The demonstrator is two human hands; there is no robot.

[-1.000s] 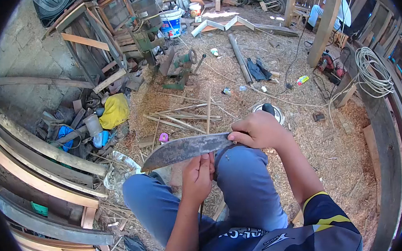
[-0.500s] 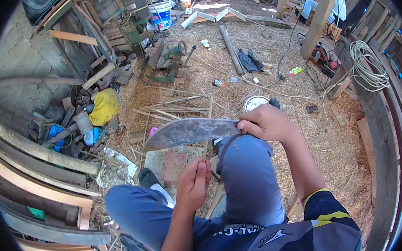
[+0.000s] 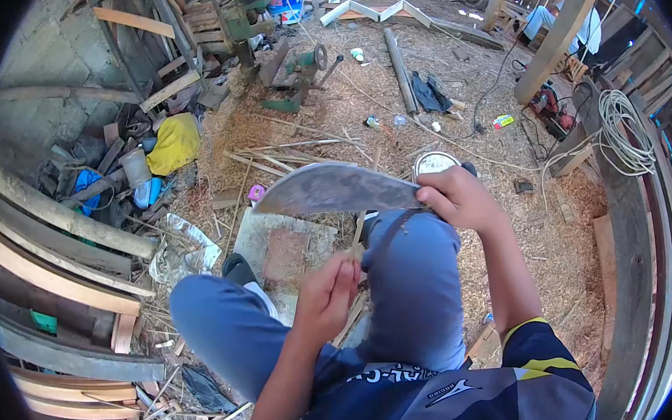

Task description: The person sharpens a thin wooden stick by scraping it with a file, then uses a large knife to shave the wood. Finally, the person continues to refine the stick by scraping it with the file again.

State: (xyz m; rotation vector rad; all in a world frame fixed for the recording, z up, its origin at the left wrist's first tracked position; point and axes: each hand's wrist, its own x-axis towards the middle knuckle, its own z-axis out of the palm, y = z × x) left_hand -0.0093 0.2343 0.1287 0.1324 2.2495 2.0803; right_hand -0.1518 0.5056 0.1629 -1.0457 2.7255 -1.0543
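My right hand is closed around the handle end of a machete, above my right knee. Its broad, stained blade points left across the view, with the handle mostly hidden in the fist. Lower and to the left, my left hand grips a thin wooden stick between thumb and fingers. The stick rises from the fist, passes behind the blade in this view, and its tip shows above the blade. A worn flat board lies on the ground beyond my left hand, between my feet.
Thin wood strips lie on the shavings ahead, near a round white lid. A green metal machine stands farther off. Curved timbers are stacked at left. Coiled cable hangs at right; a person sits behind a post.
The machete and my right hand have shifted slightly right in view, and the blade now tilts down to the right more. More of the stick shows above the blade. The whole view has turned slightly.
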